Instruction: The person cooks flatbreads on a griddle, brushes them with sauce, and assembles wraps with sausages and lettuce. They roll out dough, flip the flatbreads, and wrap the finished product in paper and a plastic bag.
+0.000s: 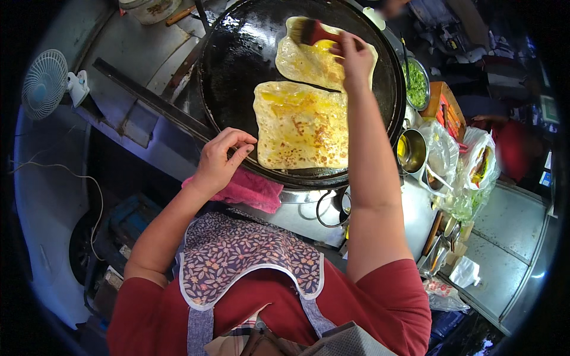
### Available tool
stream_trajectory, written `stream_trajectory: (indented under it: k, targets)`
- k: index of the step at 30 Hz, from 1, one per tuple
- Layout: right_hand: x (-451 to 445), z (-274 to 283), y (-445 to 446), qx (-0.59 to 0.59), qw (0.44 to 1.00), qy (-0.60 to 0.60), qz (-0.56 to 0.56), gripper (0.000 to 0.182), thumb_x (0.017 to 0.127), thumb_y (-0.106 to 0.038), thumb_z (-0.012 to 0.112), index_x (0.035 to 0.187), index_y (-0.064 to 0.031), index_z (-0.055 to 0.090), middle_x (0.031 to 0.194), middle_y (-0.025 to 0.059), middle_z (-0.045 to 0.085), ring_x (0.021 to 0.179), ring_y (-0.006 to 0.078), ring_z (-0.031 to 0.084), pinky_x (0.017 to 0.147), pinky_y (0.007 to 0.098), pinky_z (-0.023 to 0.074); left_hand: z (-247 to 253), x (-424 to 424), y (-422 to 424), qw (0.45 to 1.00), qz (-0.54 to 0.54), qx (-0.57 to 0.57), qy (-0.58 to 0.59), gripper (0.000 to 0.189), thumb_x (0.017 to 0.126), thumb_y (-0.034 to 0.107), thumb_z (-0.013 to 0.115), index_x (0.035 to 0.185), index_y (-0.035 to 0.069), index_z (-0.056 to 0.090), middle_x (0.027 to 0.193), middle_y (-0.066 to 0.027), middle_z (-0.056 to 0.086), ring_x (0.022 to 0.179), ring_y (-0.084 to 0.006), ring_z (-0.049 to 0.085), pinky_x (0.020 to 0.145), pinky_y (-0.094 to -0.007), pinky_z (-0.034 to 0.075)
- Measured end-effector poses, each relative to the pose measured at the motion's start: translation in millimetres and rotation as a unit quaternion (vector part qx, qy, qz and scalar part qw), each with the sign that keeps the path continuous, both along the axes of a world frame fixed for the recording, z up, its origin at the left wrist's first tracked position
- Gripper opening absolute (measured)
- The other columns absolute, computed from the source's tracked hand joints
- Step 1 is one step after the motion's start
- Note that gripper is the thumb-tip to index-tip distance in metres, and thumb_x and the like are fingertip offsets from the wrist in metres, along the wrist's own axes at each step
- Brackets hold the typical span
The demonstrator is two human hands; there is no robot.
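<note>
My right hand grips a pastry brush with a red handle. Its dark bristles are on the upper part of the far flatbread, which is pale with yellow, glossy patches. Nearer to me, a browned, roughly rectangular flatbread lies on the same round black griddle; my right forearm hides its right side. My left hand is over the griddle's near left rim. Its thumb and fingers are slightly apart and empty, with the fingertips close beside the near flatbread's left edge.
Right of the griddle stand a bowl of chopped greens, a metal pot and plastic bags. A pink cloth lies below the near rim. At left are a dark metal bar and a small fan.
</note>
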State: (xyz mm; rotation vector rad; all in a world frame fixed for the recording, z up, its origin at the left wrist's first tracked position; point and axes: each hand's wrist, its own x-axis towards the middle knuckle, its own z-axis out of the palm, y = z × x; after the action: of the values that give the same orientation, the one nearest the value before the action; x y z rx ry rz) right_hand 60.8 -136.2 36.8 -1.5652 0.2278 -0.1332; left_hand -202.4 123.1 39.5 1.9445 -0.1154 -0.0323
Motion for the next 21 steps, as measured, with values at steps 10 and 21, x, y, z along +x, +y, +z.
stream_trajectory:
  k: [10, 21]
  targets:
    - [-91.3, -2.1, -89.1, 0.058, 0.994, -0.001, -0.098, 0.024, 0.104, -0.026, 0.068, 0.109, -0.0027, 0.073, 0.083, 0.0068, 0.073, 0.062, 0.0119, 0.066, 0.054, 0.0202, 0.0436, -3.8, 25.0, -17.1, 1.0, -0.005, -0.016, 0.0, 0.014, 0.095, 0.005, 0.071, 0.108, 0.001, 0.069, 0.1, -0.01, 0.067, 0.086, -0.022, 0.072, 0.077, -0.032, 0.055]
    - [-126.4, 17.5, -65.2, -0.441, 0.855, -0.24, 0.128, 0.021, 0.097, -0.013, 0.074, 0.118, -0.0146, 0.075, 0.093, 0.0044, 0.07, 0.076, 0.0172, 0.071, 0.068, 0.0311, 0.0567, -14.4, 22.0, -55.7, 0.966, -0.141, 0.193, -0.103, 0.038, 0.079, 0.009, 0.084, 0.114, 0.008, 0.066, 0.111, -0.0083, 0.066, 0.101, -0.0301, 0.068, 0.086, -0.0398, 0.055]
